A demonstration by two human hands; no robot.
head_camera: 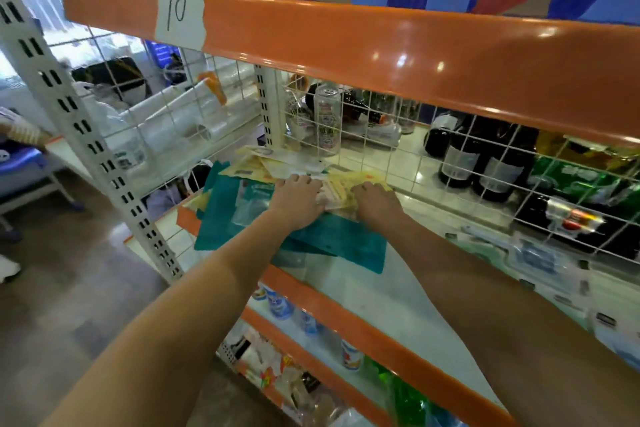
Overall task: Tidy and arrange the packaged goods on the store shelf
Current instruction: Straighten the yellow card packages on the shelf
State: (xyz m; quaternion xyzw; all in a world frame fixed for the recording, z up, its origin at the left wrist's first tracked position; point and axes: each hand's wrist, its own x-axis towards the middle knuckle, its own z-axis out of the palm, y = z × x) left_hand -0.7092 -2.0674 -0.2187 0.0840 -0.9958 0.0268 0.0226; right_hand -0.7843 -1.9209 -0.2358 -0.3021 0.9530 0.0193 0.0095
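Yellow packets (341, 192) on shelf (363, 291) between and under both flat, open grips, left (300, 199), right (375, 205)

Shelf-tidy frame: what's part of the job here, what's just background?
In the job:
left hand and right hand, both on the flat packets
yellow packets
teal packets
white shelf

Just lying about:
dark bottles behind the wire grid
clear can
taped label marked 10
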